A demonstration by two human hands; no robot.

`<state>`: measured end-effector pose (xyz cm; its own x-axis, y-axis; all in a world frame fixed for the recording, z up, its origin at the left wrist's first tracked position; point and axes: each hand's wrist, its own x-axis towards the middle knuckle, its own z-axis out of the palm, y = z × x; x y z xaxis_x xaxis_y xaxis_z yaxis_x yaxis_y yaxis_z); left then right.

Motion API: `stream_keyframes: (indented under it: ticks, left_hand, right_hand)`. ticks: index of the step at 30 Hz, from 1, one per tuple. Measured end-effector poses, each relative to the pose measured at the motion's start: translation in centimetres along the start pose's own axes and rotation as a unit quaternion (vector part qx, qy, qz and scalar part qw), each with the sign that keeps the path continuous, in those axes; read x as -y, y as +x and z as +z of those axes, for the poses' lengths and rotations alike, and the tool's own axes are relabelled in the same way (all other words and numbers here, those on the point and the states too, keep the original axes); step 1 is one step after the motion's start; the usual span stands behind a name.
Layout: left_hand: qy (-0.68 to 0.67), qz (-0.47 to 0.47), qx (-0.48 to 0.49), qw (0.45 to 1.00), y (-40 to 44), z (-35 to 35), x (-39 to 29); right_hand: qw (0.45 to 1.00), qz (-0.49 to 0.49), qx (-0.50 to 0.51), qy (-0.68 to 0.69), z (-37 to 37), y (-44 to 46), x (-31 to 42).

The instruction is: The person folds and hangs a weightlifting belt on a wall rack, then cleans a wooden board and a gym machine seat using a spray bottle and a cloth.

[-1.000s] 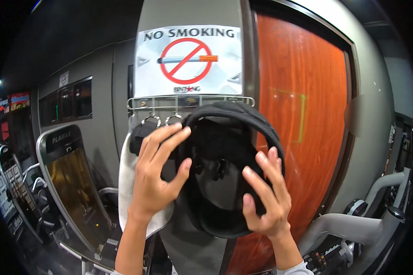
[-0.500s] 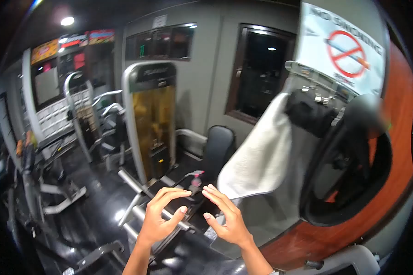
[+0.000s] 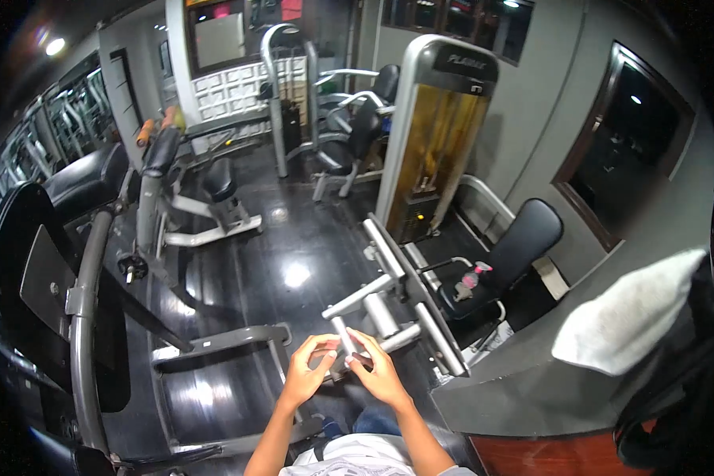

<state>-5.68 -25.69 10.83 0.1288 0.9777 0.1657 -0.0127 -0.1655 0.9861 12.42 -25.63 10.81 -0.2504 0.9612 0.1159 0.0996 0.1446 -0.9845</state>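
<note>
My left hand (image 3: 308, 371) and my right hand (image 3: 378, 374) are raised in front of my body, palms facing each other. The fingers of both are curved and apart, and neither holds anything. Beyond them, nearest in view, are the silver padded bars of a leg machine (image 3: 382, 313). On that machine's black seat (image 3: 460, 297) stands a bottle with a pink spray top (image 3: 474, 275), with something greyish beside it. A white towel (image 3: 631, 317) hangs at the right, well apart from my right hand.
A weight-stack tower (image 3: 436, 135) rises behind the leg machine. Another machine (image 3: 289, 95) stands farther back. At the left are a bench machine (image 3: 159, 174) and a large grey frame (image 3: 87, 317). A low grey wall (image 3: 523, 397) borders the right side.
My view has swung left and downward. The towel has shifted to the right edge and the no-smoking sign is out of view. My hands are lower and closer together, still empty.
</note>
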Motion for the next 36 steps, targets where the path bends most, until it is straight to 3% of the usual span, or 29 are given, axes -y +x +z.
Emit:
stream_keyframes:
  ticks: [11, 12, 16, 24, 28, 32, 34, 36]
  left_hand:
    - [-0.008, -0.124, -0.066, 0.99, 6.7, -7.3, 5.3]
    - [-0.023, -0.146, -0.067, 0.987, 7.6, -7.6, 5.4]
    - [-0.036, -0.132, -0.067, 0.988, 11.1, -8.1, 6.5]
    - [-0.065, -0.089, 0.006, 0.994, 19.1, -4.9, 6.5]
    - [-0.072, -0.091, 0.072, 0.991, 23.2, -2.9, 7.1]
    - [-0.027, -0.059, 0.152, 0.986, 29.6, -1.6, 8.5]
    - [0.149, 0.132, 0.187, 0.962, 34.0, -0.3, 10.0]
    - [0.235, 0.173, 0.214, 0.932, 37.6, 1.4, 12.1]
  right_hand:
    - [0.999, 0.023, 0.028, 0.033, 0.7, 13.1, -6.1]
    - [0.999, 0.001, 0.022, -0.025, 0.0, 14.4, -5.5]
    - [1.0, -0.01, -0.003, 0.004, -2.8, 18.2, -5.0]
    - [0.977, -0.076, -0.155, -0.123, -8.0, 23.2, -6.3]
    - [0.915, -0.112, -0.273, -0.274, -9.7, 25.3, -8.7]
    - [0.899, 0.138, -0.247, -0.333, -10.5, 26.1, -9.8]
    - [0.892, 0.208, -0.216, -0.339, -10.4, 26.5, -9.4]
    - [0.885, 0.213, -0.227, -0.347, -10.4, 26.3, -11.0]
